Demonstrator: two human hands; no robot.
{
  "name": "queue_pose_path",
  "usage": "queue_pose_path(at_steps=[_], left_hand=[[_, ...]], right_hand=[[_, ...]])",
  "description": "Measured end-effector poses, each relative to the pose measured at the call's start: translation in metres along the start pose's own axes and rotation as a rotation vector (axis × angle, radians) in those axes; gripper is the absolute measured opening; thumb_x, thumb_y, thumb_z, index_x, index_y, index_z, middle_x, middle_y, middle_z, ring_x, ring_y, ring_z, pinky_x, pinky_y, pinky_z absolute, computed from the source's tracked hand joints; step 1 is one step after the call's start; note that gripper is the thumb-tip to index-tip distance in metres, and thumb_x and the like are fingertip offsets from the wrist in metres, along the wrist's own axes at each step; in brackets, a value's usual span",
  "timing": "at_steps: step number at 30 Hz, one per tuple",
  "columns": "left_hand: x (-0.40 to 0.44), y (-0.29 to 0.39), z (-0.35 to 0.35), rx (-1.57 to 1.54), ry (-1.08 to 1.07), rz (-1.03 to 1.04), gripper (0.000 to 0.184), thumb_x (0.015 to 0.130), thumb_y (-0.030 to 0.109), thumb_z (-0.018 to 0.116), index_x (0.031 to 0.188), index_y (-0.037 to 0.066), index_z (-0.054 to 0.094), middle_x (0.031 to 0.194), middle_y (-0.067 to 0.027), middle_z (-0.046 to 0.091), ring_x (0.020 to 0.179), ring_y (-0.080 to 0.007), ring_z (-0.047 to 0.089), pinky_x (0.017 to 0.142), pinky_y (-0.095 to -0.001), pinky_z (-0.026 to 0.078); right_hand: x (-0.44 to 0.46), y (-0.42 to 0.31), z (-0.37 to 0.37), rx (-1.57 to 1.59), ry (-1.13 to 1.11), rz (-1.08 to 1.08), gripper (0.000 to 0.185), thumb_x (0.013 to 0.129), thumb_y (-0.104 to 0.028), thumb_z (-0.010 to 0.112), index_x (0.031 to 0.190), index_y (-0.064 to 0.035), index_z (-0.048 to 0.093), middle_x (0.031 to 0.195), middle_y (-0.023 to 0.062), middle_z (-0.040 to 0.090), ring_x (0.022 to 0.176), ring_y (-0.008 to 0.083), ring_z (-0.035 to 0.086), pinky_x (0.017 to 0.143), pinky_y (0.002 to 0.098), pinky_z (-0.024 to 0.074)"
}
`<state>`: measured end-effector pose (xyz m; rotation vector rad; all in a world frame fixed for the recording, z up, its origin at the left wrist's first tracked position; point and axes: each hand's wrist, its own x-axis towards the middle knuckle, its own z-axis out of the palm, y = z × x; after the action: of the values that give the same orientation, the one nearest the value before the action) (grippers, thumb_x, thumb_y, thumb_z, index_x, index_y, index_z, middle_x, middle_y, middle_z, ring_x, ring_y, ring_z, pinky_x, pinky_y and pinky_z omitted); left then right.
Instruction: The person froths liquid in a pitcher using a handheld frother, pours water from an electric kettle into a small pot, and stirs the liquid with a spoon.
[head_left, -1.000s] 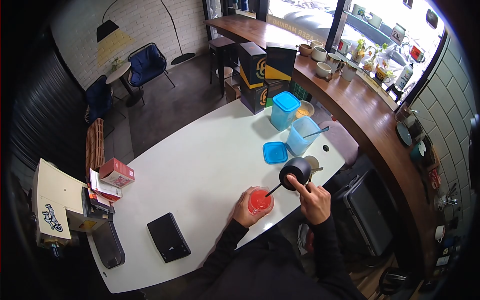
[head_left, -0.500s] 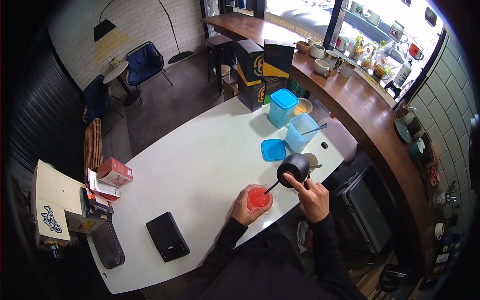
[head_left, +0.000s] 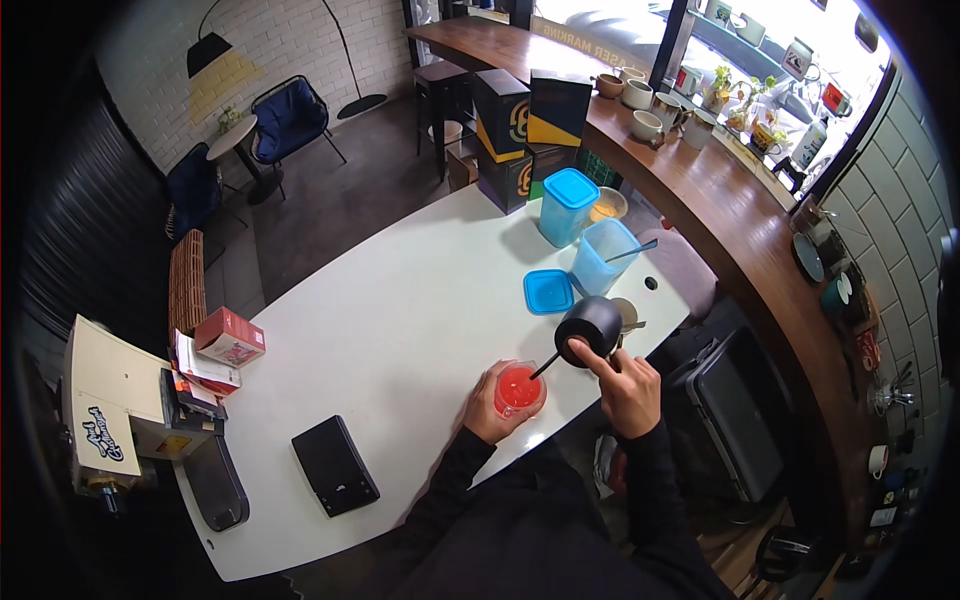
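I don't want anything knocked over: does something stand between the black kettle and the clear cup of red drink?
Nothing visible does. The black kettle, in the right hand, has its spout at the clear cup, in the left hand. The blue lid lies farther off, outside that line.

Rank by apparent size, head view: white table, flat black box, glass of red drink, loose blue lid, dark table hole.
1. White table
2. Flat black box
3. Glass of red drink and loose blue lid: too close to rank
4. Dark table hole
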<state>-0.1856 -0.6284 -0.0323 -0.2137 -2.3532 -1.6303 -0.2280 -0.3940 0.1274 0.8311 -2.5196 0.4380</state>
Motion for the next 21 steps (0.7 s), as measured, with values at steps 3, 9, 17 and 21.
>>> queue_pose_path(at_steps=[3, 9, 17, 21], left_hand=[[0.0, 0.0004, -0.0002, -0.023, 0.003, -0.005, 0.087, 0.074, 0.039, 0.093, 0.141, 0.003, 0.052, 0.138, -0.0203, 0.062, 0.127, -0.0402, 0.061, 0.108, -0.0474, 0.05], [0.0012, 0.0049, -0.0037, 0.051, -0.025, 0.021, 0.088, 0.079, 0.033, 0.092, 0.145, -0.003, 0.046, 0.135, -0.0187, 0.067, 0.128, -0.0325, 0.064, 0.11, -0.0432, 0.05], [0.0006, 0.004, -0.0023, 0.007, -0.018, -0.027, 0.087, 0.075, 0.039, 0.093, 0.141, 0.002, 0.052, 0.138, -0.0204, 0.062, 0.127, -0.04, 0.061, 0.108, -0.0468, 0.05], [-0.0002, 0.0038, -0.0021, 0.014, -0.015, -0.025, 0.086, 0.075, 0.039, 0.093, 0.141, 0.002, 0.052, 0.138, -0.0199, 0.061, 0.127, -0.0402, 0.061, 0.108, -0.0467, 0.05]], right_hand=[[0.0012, 0.0019, -0.0001, -0.023, 0.045, 0.006, 0.089, 0.074, 0.007, 0.065, 0.148, -0.0416, 0.061, 0.073, 0.003, 0.05, 0.056, 0.0211, 0.05, 0.057, 0.0344, 0.0452], [-0.0054, 0.0, 0.0085, 0.009, 0.005, -0.01, 0.088, 0.077, 0.006, 0.066, 0.15, -0.0426, 0.059, 0.075, 0.0029, 0.052, 0.056, 0.021, 0.051, 0.058, 0.0352, 0.0468], [0.0003, 0.0009, 0.0039, 0.019, 0.028, -0.006, 0.085, 0.08, 0.006, 0.065, 0.149, -0.0437, 0.06, 0.075, 0.0022, 0.054, 0.058, 0.0196, 0.052, 0.059, 0.034, 0.0471], [0.001, 0.0016, -0.0002, -0.015, 0.034, -0.01, 0.083, 0.081, 0.006, 0.065, 0.148, -0.0436, 0.061, 0.075, 0.0015, 0.054, 0.058, 0.019, 0.053, 0.059, 0.0336, 0.0473]])
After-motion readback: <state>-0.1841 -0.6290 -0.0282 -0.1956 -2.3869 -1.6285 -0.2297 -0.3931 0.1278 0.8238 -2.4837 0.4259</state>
